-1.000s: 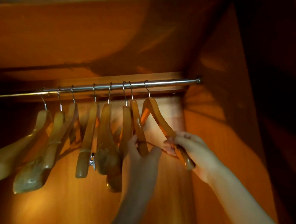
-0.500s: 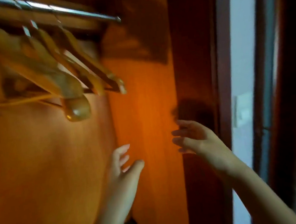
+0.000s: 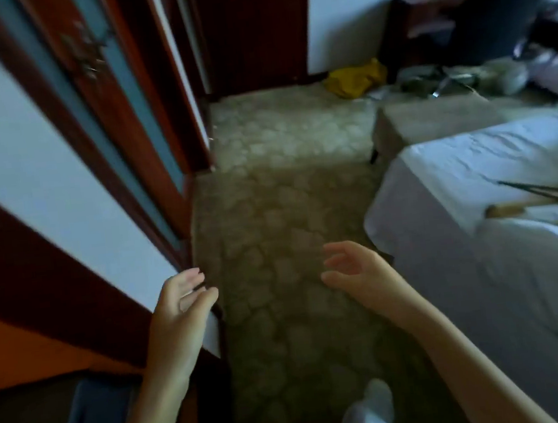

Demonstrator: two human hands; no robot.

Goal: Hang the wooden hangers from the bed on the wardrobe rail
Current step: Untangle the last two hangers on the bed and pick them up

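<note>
A white-sheeted bed fills the right side. On it, near the right edge of the view, lies a wooden hanger with a dark bar; only its left end shows. My left hand is held out low at centre left, empty, fingers spread. Just left of the bed's corner my right hand hangs palm up with fingers apart, holding nothing, well short of the hanger. The wardrobe rail is out of view; only the wardrobe's dark red frame and orange side show at the left.
Patterned carpet runs between the wardrobe and the bed. A padded bench stands at the bed's foot. A yellow bag and clutter lie on the floor at the back. A dark door is straight ahead.
Both hands let go of the hangers on the rail and dropped empty. The view swung right, away from the wardrobe interior, toward the floor and the bed.
</note>
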